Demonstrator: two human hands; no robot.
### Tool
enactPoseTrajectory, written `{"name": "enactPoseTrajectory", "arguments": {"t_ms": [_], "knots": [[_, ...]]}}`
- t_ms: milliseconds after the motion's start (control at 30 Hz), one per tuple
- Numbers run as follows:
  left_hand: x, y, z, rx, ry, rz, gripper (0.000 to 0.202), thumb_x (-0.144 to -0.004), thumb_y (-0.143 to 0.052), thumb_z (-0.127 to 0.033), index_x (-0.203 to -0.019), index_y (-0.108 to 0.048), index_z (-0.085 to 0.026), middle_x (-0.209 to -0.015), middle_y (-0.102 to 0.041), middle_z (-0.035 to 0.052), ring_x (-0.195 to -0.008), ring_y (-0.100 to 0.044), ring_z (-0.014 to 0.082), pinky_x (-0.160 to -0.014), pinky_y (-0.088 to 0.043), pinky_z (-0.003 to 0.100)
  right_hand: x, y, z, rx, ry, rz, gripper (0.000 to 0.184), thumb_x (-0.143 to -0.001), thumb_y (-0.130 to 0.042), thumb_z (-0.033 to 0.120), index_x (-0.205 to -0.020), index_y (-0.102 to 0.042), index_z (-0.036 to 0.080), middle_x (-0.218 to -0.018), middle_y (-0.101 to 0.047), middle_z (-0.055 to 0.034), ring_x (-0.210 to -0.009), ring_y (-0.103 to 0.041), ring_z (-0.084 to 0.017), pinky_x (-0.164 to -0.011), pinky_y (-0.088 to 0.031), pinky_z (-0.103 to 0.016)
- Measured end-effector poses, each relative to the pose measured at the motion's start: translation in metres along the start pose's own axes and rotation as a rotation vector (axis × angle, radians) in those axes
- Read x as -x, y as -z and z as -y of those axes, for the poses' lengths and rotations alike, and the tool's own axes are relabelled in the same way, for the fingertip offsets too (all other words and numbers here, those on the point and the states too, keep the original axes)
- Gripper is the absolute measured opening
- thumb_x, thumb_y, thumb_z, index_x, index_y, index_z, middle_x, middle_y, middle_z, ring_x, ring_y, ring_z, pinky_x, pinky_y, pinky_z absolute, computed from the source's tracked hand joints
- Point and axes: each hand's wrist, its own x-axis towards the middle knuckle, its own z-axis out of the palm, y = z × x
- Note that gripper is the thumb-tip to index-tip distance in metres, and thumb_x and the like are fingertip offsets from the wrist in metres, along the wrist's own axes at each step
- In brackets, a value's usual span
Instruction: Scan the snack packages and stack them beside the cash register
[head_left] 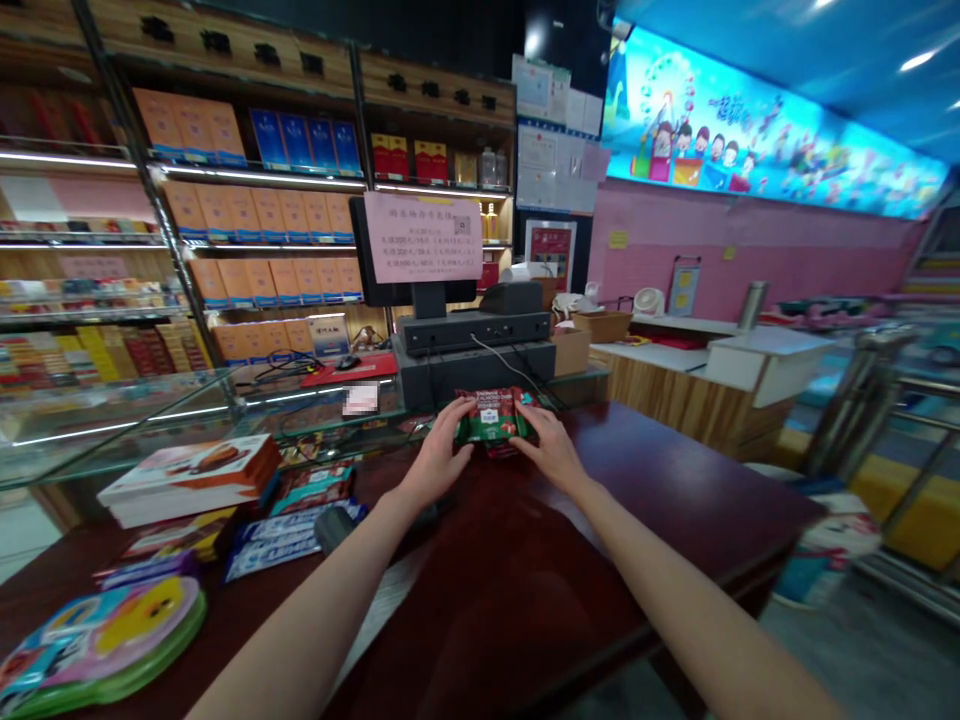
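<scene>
Both my hands reach across a dark red wooden counter [637, 500] to a stack of red and green snack packets [493, 418] lying near its far edge. My left hand [441, 455] grips the stack's left end, fingers curled round it. My right hand [549, 447] holds the right end the same way. The packets rest just in front of a black cash register base [474, 370].
A monitor with a pink notice [424, 240] stands behind the packets. To the left lie flat boxes [191, 480], blue wrapped bars [289, 535] and a round colourful item [97, 640]. A glass display case [112, 420] and stocked shelves fill the left. A wooden counter [697, 390] stands at right.
</scene>
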Motion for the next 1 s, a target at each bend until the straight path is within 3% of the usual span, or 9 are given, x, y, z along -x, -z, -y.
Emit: {"name": "enactPoseTrajectory", "arguments": {"t_ms": [200,400,667,1000], "knots": [[-0.029,-0.034,0.012,0.11,-0.009,-0.02,0.074,-0.075,-0.054,-0.004,-0.145,-0.04,-0.025,-0.15,-0.046,0.0108,-0.144,-0.04,0.025,-0.122,-0.032,0.051,-0.016,0.017,-0.033,-0.016,-0.023,-0.014,0.059,-0.086,-0.069,0.031,-0.143,-0.055,0.026,-0.135,-0.064,-0.0115,-0.127,-0.055,-0.028,-0.11,-0.043,-0.05],[-0.048,-0.059,0.027,0.139,0.016,-0.01,0.074,-0.072,-0.053,-0.003,-0.143,-0.042,-0.019,-0.147,-0.047,0.0147,-0.142,-0.041,0.0268,-0.12,-0.034,0.051,-0.025,0.02,-0.053,-0.021,-0.1,-0.006,0.056,-0.084,-0.07,0.026,-0.139,-0.059,0.025,-0.132,-0.066,-0.0111,-0.125,-0.058,-0.027,-0.111,-0.043,-0.048],[-0.056,-0.069,0.045,0.128,0.057,0.007,0.078,-0.069,-0.052,-0.001,-0.144,-0.04,-0.018,-0.148,-0.045,0.014,-0.144,-0.039,0.0266,-0.121,-0.033,0.052,-0.035,0.016,-0.065,-0.011,-0.188,-0.004,0.049,-0.087,-0.068,0.027,-0.135,-0.063,0.02,-0.13,-0.066,-0.0132,-0.123,-0.06,-0.026,-0.109,-0.045,-0.044],[-0.056,-0.074,0.056,0.096,0.086,-0.004,0.072,-0.074,-0.055,-0.004,-0.143,-0.041,-0.021,-0.147,-0.047,0.0118,-0.142,-0.042,0.0254,-0.122,-0.032,0.051,-0.038,0.011,-0.059,0.048,-0.261,0.016,0.041,-0.089,-0.068,0.03,-0.129,-0.067,0.021,-0.126,-0.07,-0.0107,-0.117,-0.064,-0.025,-0.104,-0.048,-0.041]]}}
